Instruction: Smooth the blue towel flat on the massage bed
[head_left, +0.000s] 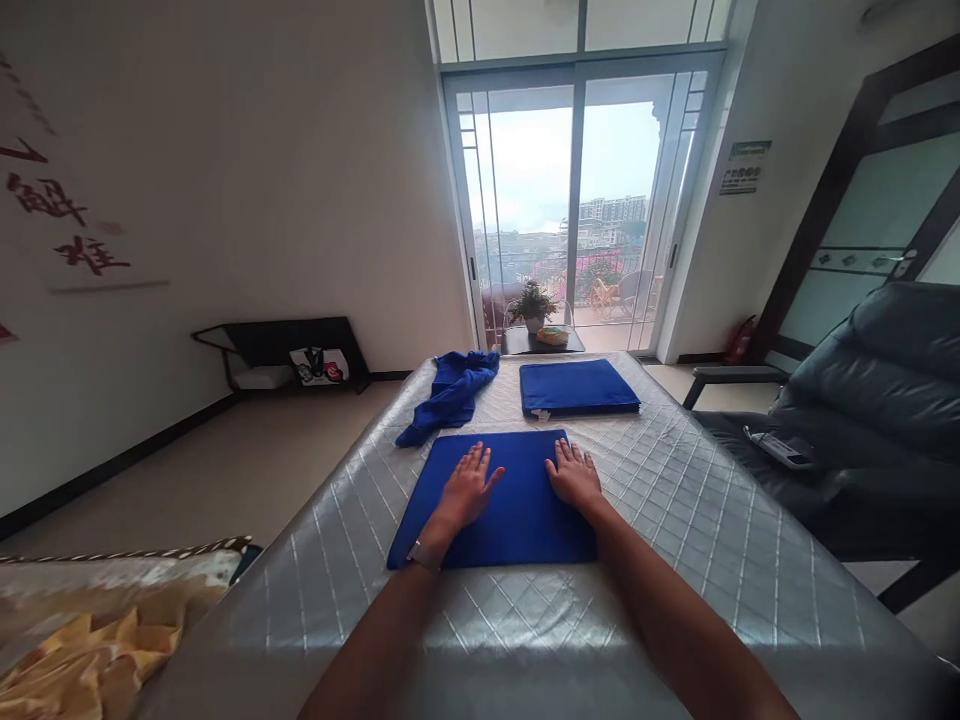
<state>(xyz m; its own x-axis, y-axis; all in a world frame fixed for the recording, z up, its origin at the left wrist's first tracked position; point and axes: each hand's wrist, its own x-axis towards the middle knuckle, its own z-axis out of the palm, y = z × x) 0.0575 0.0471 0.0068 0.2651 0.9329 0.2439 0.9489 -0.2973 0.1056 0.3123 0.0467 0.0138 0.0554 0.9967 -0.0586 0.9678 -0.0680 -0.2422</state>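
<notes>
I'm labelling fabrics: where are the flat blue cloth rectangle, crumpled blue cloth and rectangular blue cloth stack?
Flat blue cloth rectangle [516, 510], head view: central surface.
Crumpled blue cloth [453, 393], head view: middle folds.
Rectangular blue cloth stack [579, 385], head view: top face.

One view only, head-worn. Aimed forward and down along the worktop [697, 520], shot from above its near end. Left hand [466, 490] and right hand [576, 478] are framed close, below centre, forearms cut by the bottom edge. Sliding door [578, 190] is faced beyond the far end; armchair [877, 400] is cropped at right.
</notes>
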